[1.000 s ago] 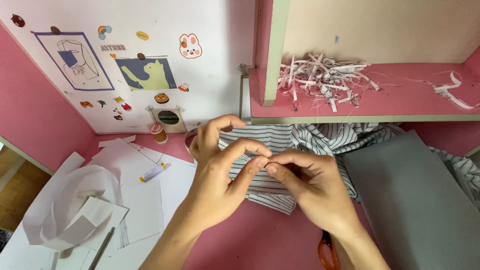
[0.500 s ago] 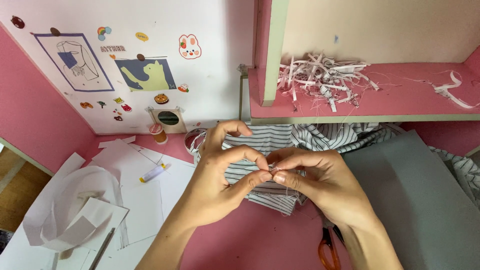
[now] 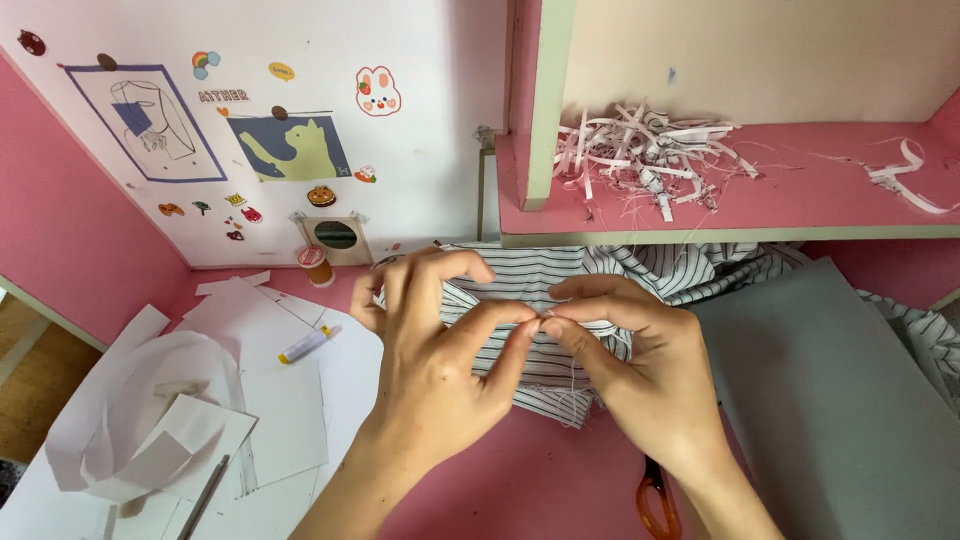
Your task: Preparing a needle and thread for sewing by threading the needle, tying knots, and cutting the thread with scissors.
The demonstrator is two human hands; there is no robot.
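Observation:
My left hand point(image 3: 435, 365) and my right hand point(image 3: 645, 375) meet fingertip to fingertip over a black-and-white striped cloth point(image 3: 540, 272) on the pink desk point(image 3: 520, 480). Thumb and forefinger of each hand pinch the same tiny spot. A thin pale thread point(image 3: 574, 378) hangs from that pinch toward the cloth's near edge. What lies between the fingertips is too small to make out. My left hand's other fingers curl over the cloth's left end.
A grey sheet point(image 3: 830, 400) covers the desk on the right. Orange scissor handles point(image 3: 655, 505) poke out by my right wrist. White paper pieces point(image 3: 260, 400), a small white and yellow stick point(image 3: 305, 345), a pencil point(image 3: 205, 495) and a thread spool point(image 3: 315, 265) lie left. Shredded paper point(image 3: 640, 150) sits on the pink shelf.
Both hands have shifted slightly right and toward me, staying pinched together. My left fingers have lifted a little off the cloth.

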